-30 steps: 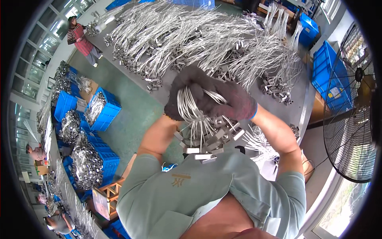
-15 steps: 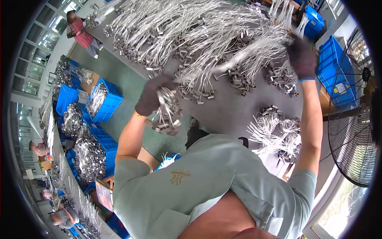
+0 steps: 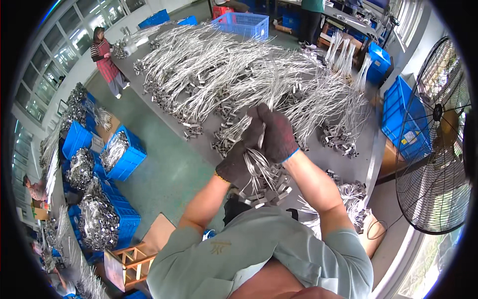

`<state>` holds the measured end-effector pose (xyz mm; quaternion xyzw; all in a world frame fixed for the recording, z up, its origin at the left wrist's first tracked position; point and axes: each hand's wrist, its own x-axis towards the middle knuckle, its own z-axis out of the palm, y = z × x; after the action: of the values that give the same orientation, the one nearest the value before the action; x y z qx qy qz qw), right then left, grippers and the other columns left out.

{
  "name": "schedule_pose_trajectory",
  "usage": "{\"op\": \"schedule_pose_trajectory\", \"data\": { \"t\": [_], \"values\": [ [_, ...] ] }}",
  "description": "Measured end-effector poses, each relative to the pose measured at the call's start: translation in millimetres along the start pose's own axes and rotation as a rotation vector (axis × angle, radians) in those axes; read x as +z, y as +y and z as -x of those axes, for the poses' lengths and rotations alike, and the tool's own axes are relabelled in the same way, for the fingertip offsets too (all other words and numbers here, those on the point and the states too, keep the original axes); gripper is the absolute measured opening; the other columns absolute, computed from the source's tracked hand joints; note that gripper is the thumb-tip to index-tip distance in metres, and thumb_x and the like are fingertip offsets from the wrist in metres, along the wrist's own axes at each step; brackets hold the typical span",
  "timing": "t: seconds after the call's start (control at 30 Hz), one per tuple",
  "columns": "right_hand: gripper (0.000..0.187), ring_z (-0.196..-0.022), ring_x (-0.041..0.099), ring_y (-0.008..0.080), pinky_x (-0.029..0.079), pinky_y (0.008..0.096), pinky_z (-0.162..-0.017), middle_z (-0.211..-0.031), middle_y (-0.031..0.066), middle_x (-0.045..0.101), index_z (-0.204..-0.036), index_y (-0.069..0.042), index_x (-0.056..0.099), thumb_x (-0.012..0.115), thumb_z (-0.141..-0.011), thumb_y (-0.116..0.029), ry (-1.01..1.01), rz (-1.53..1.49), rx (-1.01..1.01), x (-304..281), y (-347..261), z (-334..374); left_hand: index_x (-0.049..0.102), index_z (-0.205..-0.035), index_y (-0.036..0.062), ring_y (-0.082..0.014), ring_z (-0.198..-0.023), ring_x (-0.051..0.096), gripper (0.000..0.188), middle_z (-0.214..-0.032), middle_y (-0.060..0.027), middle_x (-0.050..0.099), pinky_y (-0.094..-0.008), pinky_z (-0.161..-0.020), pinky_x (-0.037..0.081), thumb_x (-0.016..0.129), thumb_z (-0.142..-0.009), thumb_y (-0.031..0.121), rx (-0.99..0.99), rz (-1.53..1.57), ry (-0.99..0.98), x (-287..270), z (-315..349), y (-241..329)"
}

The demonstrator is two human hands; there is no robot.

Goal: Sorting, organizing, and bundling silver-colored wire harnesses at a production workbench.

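Observation:
Both hands wear dark gloves and meet over the near side of a grey table. My left hand (image 3: 238, 162) is closed round a bundle of thin silver-white wires (image 3: 258, 167), whose grey block-shaped ends hang toward my body. Just above and to the right, my right hand (image 3: 276, 133) is closed on the same bundle, close against the left. Fingers and gloves hide part of the wires. Beyond them a broad heap of similar wires (image 3: 229, 74), with grey ends toward me, covers much of the table (image 3: 196, 142).
Coiled wire bundles (image 3: 352, 199) lie at the table's near right. A black fan (image 3: 435, 134) and a blue crate (image 3: 407, 119) stand at the right. Filled blue bins (image 3: 127, 169) line the left, near a wooden stool (image 3: 132, 266). A person in a red apron (image 3: 105, 62) stands far left.
My right hand has come inward from the far right to meet the left. My left hand has moved right with the bundle. The view has tilted up, showing more of the far room.

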<state>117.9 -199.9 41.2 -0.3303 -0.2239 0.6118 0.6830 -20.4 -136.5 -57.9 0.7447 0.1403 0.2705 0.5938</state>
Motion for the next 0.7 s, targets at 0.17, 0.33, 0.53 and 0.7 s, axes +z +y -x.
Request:
{"op": "schedule_pose_trajectory", "data": {
  "t": [0.17,0.33,0.53,0.7],
  "values": [
    [0.03,-0.049,0.039,0.0091,0.036,0.028,-0.044,-0.058,-0.0035,0.04,-0.106,0.0,0.061,0.055,-0.098,-0.028,0.159,0.412,-0.265,-16,-9,-44,0.056,-0.117,0.0045,-0.0137,-0.082,0.062,0.03,-0.096,-0.002,0.064,-0.0287,-0.074,0.053,0.041,-0.102,0.026,-0.304,0.831,-0.062,18,-4,6],
    [0.023,-0.06,0.059,0.019,0.045,0.0343,-0.053,-0.064,0.0082,0.058,-0.106,-0.012,0.067,0.051,-0.095,-0.024,0.372,1.495,-1.146,-36,-50,-89,0.057,-0.109,0.0065,-0.007,-0.074,0.059,0.024,-0.087,0.0006,0.061,-0.0231,-0.064,0.049,0.049,-0.099,0.027,0.042,-0.178,-0.127,10,-24,17],
    [0.031,-0.054,0.052,0.0165,0.047,0.034,-0.055,-0.064,0.0037,0.05,-0.112,0.002,0.063,0.054,-0.095,-0.023,0.181,0.359,-0.426,-1,-48,-83,0.058,-0.11,0.0035,-0.0102,-0.073,0.062,0.032,-0.091,-0.0027,0.064,-0.0261,-0.067,0.054,0.048,-0.099,0.032,-0.537,0.745,-0.18,-16,-22,2],
    [0.039,-0.044,0.033,0.0078,0.031,0.0257,-0.04,-0.058,-0.0044,0.036,-0.119,0.004,0.056,0.048,-0.1,-0.029,-0.029,0.097,-0.154,-35,2,-79,0.049,-0.13,-0.0045,-0.0264,-0.103,0.064,0.044,-0.115,-0.0167,0.063,-0.0375,-0.089,0.054,0.045,-0.098,0.026,-0.271,0.65,0.022,-34,-6,18]
  ]
}}
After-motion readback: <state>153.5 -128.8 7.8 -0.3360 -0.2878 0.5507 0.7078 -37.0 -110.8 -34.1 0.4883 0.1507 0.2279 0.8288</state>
